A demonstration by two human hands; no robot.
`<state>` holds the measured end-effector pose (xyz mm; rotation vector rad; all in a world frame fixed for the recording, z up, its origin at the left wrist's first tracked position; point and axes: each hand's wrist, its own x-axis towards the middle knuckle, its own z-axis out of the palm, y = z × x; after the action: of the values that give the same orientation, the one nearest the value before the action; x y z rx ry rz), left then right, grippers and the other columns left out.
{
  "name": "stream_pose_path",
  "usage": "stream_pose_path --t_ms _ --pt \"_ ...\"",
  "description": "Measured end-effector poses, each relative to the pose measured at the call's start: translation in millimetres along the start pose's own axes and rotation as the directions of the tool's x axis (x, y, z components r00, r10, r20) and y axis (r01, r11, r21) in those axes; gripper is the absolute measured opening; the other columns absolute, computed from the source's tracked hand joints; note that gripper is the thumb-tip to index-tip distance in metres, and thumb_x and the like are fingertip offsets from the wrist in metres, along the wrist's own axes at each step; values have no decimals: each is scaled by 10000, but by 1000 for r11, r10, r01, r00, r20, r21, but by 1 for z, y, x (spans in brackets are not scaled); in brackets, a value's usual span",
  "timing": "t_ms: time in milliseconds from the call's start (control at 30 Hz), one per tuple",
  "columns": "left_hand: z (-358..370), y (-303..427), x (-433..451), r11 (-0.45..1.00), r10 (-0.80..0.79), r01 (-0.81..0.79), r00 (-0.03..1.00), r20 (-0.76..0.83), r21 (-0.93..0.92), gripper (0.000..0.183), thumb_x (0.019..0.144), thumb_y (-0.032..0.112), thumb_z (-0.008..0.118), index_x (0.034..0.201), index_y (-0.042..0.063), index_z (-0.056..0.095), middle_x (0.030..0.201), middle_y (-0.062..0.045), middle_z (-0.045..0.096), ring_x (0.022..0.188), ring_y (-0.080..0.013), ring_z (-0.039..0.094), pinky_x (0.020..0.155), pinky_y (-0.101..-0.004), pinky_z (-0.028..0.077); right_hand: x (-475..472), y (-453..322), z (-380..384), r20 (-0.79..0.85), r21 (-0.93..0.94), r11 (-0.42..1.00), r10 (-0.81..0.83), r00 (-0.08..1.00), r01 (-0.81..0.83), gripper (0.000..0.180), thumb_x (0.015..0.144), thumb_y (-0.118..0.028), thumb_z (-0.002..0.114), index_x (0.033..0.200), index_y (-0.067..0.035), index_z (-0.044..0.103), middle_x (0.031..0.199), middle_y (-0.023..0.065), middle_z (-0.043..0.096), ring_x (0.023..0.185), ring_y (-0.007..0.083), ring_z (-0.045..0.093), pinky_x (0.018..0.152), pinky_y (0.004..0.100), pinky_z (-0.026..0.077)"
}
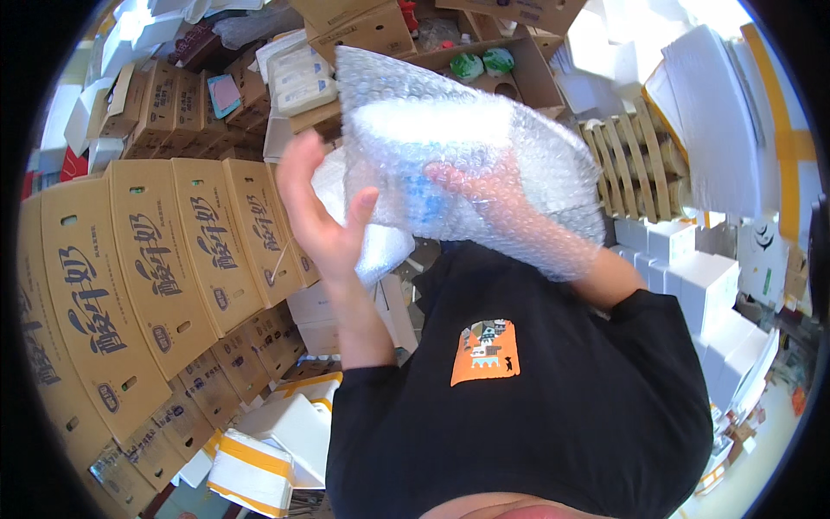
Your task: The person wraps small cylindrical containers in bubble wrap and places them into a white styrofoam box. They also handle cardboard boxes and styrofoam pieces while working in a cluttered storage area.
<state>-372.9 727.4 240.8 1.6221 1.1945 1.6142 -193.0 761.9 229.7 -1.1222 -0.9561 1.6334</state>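
A clear bubble-wrap bag (557,168) is spread in front of my chest, its upper left corner pointing up. My right hand (483,181) is inside it, seen blurred through the bubbles, with the wrap around my forearm. It grips a white package with blue markings (421,185), also within the bag; its exact kind is hard to tell through the plastic. My left hand (324,214) is raised just left of the bag, holding nothing, thumb and fingers apart. White wrapping material (386,250) lies below and behind the bag.
Stacked brown cartons (194,240) bearing writing line the left side. An opened cardboard box (538,78) with green-white packs (483,63) stands ahead. White foam boxes (703,279) are piled at right, near a slatted stack (632,165). Taped foam boxes (253,464) sit lower left.
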Motion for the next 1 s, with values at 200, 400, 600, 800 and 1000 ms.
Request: stream_pose_path --t_ms 200,400,600,800,1000 --pt "38 -110 -61 333 -531 657 723 441 -677 1069 682 517 879 1485 55 348 1416 -86 504 1323 -255 474 1097 -435 424 9 -54 -25 303 -616 658 -309 901 433 543 891 -331 735 1256 40 579 1159 203 656 1101 273 634 972 427 493" --pt "83 -127 -89 -74 -530 536 693 488 -841 1127 653 584 862 1503 67 332 1459 -124 481 1336 -324 469 1095 -512 425 -41 -153 -107 785 -609 341 133 605 716 517 922 -476 646 1101 9 651 851 170 695 773 359 686 742 404 551" --pt "137 -134 -68 -94 -311 736 618 722 -670 831 769 169 789 1473 10 377 1423 -152 522 1291 -311 531 1082 -494 435 -57 -154 -130 433 -246 173 -861 267 954 270 943 -271 628 798 -45 649 707 72 627 672 201 656 796 420 557" --pt "250 -75 -33 32 -104 779 626 773 -626 843 738 197 834 1451 37 413 1314 -124 580 1213 -236 570 1049 -400 457 -3 -42 -216 -287 53 939 -312 906 340 335 996 -295 518 1084 0 650 1038 158 697 953 253 662 958 398 505" --pt "326 -131 -47 -417 -425 623 510 748 -662 1024 778 233 824 1543 77 161 1380 -123 494 1259 -251 518 1070 -381 425 1 0 -229 421 -736 95 -712 562 671 418 1000 -351 484 1030 -12 726 1146 147 695 1355 382 451 1114 519 364"
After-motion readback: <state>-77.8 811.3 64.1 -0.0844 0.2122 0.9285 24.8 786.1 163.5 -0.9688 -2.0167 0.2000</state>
